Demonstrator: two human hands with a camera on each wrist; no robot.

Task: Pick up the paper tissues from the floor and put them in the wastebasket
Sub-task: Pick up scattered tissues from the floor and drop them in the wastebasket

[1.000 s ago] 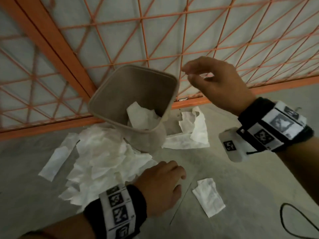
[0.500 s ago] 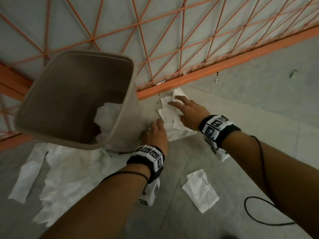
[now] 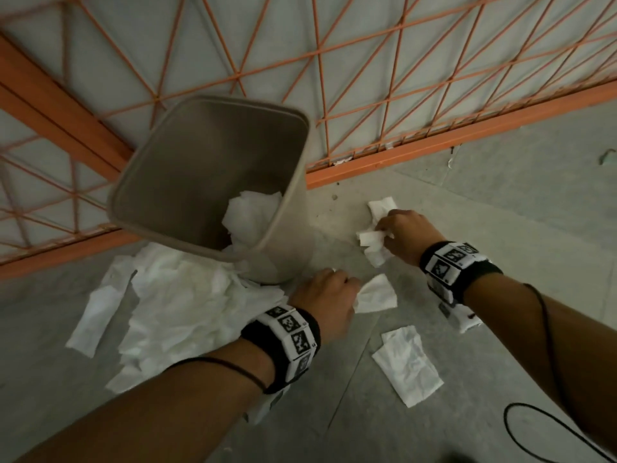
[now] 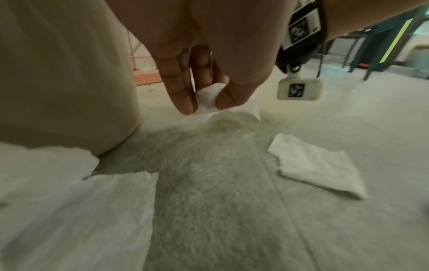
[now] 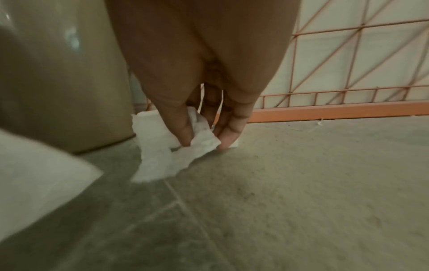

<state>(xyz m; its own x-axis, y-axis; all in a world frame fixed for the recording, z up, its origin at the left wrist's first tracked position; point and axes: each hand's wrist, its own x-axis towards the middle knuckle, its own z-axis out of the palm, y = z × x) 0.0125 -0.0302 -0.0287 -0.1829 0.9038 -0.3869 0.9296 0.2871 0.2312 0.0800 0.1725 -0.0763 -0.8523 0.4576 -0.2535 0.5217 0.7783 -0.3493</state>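
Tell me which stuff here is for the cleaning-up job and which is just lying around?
For the job: wastebasket, tissue pinched by left hand, tissue in right hand, tissue pile, loose tissue.

Just there: orange fence, black cable.

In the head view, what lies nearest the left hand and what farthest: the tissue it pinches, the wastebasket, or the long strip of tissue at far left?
1. Pinched tissue, in the left hand fingers.
2. Wastebasket, just beyond the hand.
3. Long strip, far left on the floor.
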